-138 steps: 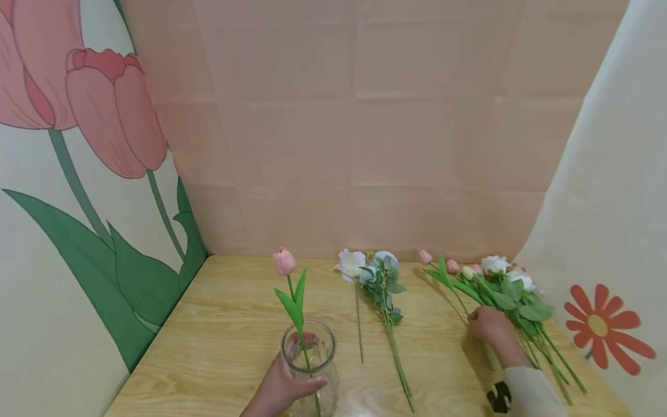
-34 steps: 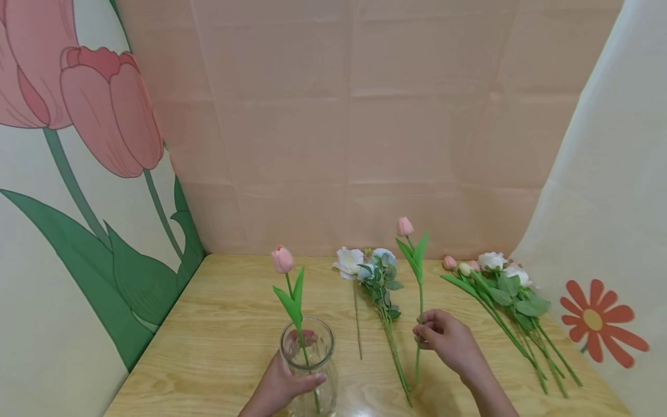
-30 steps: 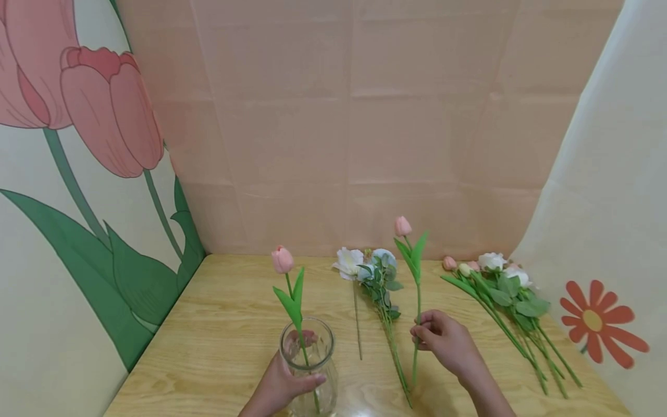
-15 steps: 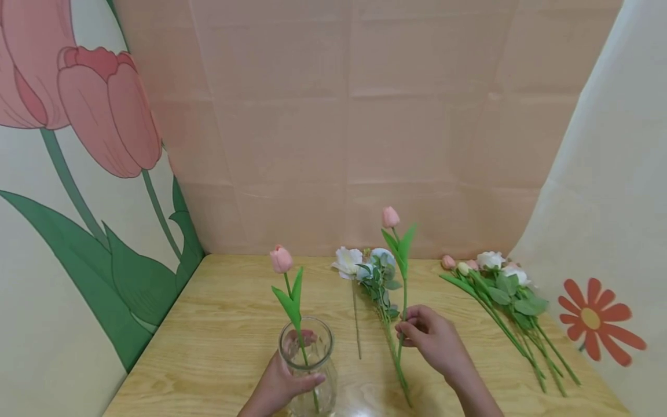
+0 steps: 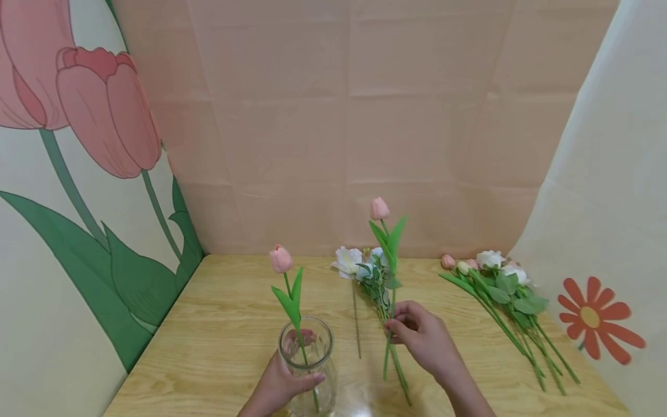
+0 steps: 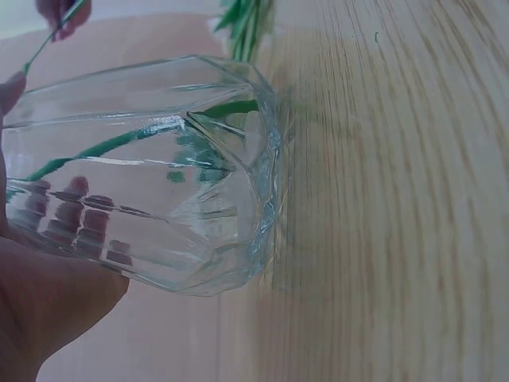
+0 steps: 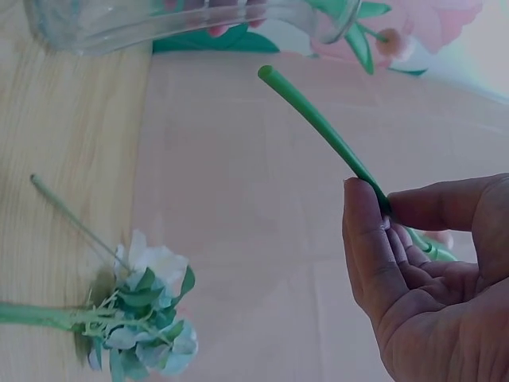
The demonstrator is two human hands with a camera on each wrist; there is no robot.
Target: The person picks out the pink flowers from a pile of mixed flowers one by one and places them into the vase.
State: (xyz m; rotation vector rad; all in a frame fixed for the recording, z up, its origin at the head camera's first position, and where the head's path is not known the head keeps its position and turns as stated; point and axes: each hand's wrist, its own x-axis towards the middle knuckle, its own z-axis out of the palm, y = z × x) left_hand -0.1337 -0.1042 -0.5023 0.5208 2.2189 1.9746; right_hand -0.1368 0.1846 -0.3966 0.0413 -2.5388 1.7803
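Observation:
My left hand (image 5: 281, 382) grips a clear glass vase (image 5: 328, 388) near its neck, thumb across the front. One pink tulip (image 5: 281, 259) stands in the vase, leaning left, its green stem visible through the glass in the left wrist view. To the right, my right hand (image 5: 423, 336) pinches the stem of a second pink tulip (image 5: 380, 208) between thumb and fingers. That tulip is held roughly upright above the table, bloom up. In the right wrist view its cut stem end (image 7: 266, 73) sticks out past the fingers (image 7: 366, 231), apart from the vase.
Behind the raised tulip lie a white flower (image 5: 347, 262) and a pale blue bunch (image 5: 376, 278) on the wooden table (image 5: 224, 324). A pile of white roses (image 5: 491, 259), tulips and greenery lies at the right. A pink backdrop closes off the back; printed cloths hang at both sides.
My right hand has taken the second tulip from the right-hand pile, raised it upright and carried it left towards the vase. The left hand and the vase have stayed in place.

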